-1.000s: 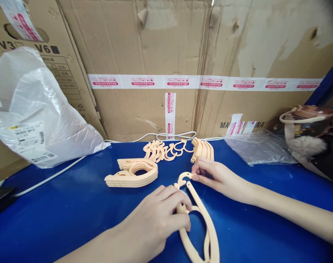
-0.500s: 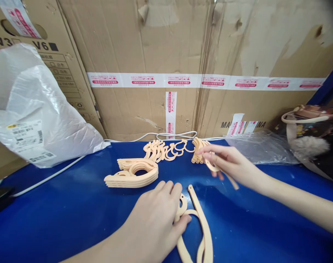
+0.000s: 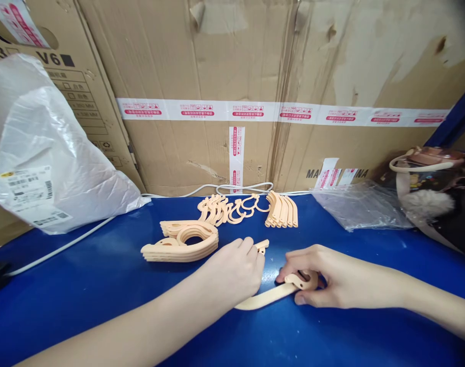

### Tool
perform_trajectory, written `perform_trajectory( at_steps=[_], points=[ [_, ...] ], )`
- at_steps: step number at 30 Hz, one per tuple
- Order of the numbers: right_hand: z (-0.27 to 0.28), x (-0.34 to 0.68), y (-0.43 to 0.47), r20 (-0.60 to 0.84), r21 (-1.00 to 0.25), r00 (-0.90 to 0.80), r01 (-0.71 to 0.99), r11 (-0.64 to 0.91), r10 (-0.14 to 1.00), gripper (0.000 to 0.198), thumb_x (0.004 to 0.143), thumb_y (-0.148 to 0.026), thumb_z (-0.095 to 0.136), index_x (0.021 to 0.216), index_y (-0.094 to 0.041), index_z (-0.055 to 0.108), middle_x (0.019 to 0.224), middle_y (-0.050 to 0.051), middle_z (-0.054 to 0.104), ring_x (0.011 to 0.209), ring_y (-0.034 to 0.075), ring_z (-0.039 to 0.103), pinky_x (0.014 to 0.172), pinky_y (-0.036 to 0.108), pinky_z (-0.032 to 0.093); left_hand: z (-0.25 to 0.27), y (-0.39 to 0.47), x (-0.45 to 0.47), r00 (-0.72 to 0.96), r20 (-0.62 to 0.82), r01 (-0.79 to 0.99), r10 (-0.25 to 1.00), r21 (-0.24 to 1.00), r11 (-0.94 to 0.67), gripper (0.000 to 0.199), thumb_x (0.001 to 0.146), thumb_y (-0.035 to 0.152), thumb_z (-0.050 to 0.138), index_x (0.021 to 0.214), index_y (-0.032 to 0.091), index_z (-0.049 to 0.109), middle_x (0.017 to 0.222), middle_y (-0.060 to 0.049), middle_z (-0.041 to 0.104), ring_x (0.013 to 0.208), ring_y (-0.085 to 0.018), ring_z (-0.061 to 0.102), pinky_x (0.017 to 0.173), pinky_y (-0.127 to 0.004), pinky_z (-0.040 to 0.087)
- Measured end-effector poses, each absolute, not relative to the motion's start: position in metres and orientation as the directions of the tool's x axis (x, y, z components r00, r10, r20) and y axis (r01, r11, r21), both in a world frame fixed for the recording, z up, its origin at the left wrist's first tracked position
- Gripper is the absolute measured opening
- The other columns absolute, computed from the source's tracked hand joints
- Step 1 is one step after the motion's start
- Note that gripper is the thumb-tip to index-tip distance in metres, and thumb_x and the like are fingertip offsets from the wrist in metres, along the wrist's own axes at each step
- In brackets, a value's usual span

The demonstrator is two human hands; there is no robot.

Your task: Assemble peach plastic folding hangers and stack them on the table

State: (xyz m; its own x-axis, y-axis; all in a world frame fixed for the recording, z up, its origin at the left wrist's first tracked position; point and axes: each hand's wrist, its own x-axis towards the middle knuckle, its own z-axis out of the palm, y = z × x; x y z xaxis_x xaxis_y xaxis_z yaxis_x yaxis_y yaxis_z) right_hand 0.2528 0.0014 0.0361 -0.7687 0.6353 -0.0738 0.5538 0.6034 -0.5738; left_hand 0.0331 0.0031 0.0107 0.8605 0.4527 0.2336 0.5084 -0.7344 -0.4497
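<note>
**A glossy blue tabletop (image 3: 332, 339)**

Left of centre we find a stack of folded beige hangers (image 3: 190, 251). Behind it we see a cluster of beige hooks (image 3: 215, 209), then a row of curved hanger arms (image 3: 281, 210). To our left rest a white cable (image 3: 64, 248) and a pale mailer bag (image 3: 72, 163); to our right, a clear plastic bag (image 3: 362, 206).

A pale beige, slender curved arm (image 3: 268, 299) bows away from the far edge of the blue surface (image 3: 343, 339), its left end hidden; its right end meets a curled, hook-like piece (image 3: 308, 283) of the same beige, pierced by a small hole and partly covered; whether the two are joined cannot be told; a blunt beige tip (image 3: 263, 244) shows nearer that far edge, yet well apart from it.
</note>
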Motion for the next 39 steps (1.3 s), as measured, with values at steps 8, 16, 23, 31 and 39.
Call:
perform_trajectory(
  at_steps=[8, 16, 23, 31, 39],
  points=[
    [0.035, 0.259, 0.005, 0.05, -0.548, -0.706, 0.572, 0.611, 0.706, 0.034, 0.1, -0.037, 0.034, 0.111, -0.021, 0.062, 0.078, 0.001, 0.062, 0.068, 0.013, 0.057, 0.066, 0.024, 0.044, 0.014, 0.011, 0.028, 0.869, 0.217, 0.493, 0.445, -0.454, -0.742, 0.018, 0.088, 0.003, 0.047, 0.082, 0.009, 0.064, 0.07, -0.008, 0.065, 0.068, -0.021, 0.059, 0.056, -0.03, 0.039],
    [0.025, 0.266, 0.006, -0.002, -0.487, -0.575, 0.715, 0.501, 0.818, 0.04, 0.101, -0.045, 0.025, 0.086, -0.02, 0.052, 0.065, -0.002, 0.053, 0.058, 0.013, 0.05, 0.057, 0.025, 0.037, 0.021, -0.017, 0.033, 0.753, 0.34, 0.623, 0.563, -0.094, -0.777, 0.02, 0.094, 0.019, 0.049, 0.109, 0.012, 0.059, 0.122, -0.012, 0.062, 0.11, -0.026, 0.058, 0.089, -0.039, 0.049],
    [0.023, 0.267, 0.001, 0.037, -0.449, -0.67, 0.651, 0.612, 0.741, 0.034, 0.102, -0.039, 0.025, 0.094, -0.021, 0.053, 0.086, 0.002, 0.062, 0.074, 0.016, 0.058, 0.068, 0.028, 0.04, -0.002, -0.028, 0.037, 0.718, 0.23, 0.624, 0.657, 0.208, -0.754, 0.023, 0.094, 0.036, 0.047, 0.107, 0.019, 0.054, 0.147, -0.012, 0.041, 0.141, -0.031, 0.022, 0.113, -0.057, 0.025],
    [0.018, 0.266, -0.002, 0.025, -0.493, -0.637, 0.663, 0.564, 0.771, 0.035, 0.102, -0.04, 0.025, 0.095, -0.022, 0.053, 0.081, 0.001, 0.061, 0.07, 0.015, 0.058, 0.066, 0.027, 0.04, -0.004, -0.023, 0.034, 0.678, 0.263, 0.621, 0.687, 0.296, -0.726, 0.024, 0.1, 0.035, 0.032, 0.114, 0.021, 0.047, 0.147, -0.011, 0.04, 0.141, -0.028, 0.026, 0.112, -0.056, 0.028],
    [0.018, 0.264, -0.01, 0.07, -0.472, -0.656, 0.642, 0.604, 0.751, 0.032, 0.101, -0.041, 0.031, 0.09, -0.022, 0.054, 0.08, 0.001, 0.063, 0.069, 0.015, 0.06, 0.06, 0.025, 0.041, -0.003, -0.021, 0.034, 0.641, 0.262, 0.639, 0.721, 0.338, -0.691, 0.022, 0.101, 0.036, 0.031, 0.1, 0.02, 0.047, 0.146, -0.011, 0.042, 0.141, -0.025, 0.026, 0.113, -0.055, 0.026]
  ],
)
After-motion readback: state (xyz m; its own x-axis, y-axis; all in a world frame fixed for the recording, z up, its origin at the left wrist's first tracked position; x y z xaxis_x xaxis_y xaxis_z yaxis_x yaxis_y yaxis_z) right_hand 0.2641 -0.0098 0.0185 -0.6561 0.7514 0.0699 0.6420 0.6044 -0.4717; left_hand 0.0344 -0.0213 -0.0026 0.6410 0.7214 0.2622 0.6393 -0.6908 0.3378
